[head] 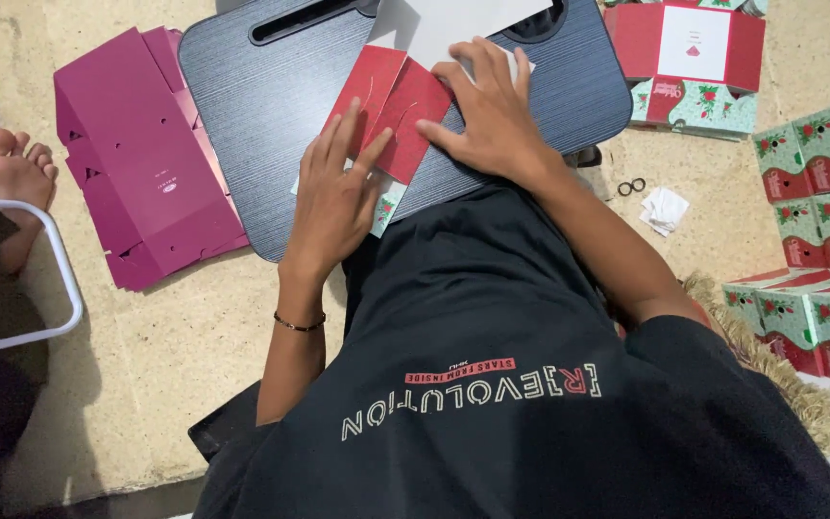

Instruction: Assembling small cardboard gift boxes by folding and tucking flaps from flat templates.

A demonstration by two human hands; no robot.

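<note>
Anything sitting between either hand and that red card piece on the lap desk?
Nothing visible. The left hand and right hand both press flat on the red card piece, which lies on the dark lap desk.

Flat red cardboard box blank (391, 106), partly folded, on dark lap desk (271, 106).

The person wears a black T-shirt (530, 404) with short sleeves, so both forearms are bare down to the hands. On the chest of the shirt there is printed lettering in white, with some parts in red, and above it in the picture a small red strip with dark letters. Around the wrist of the left hand (333, 197) sits a thin dark bracelet (299, 325) with small golden parts, while the right hand (492, 111) has no ring or band that can be seen.
</note>
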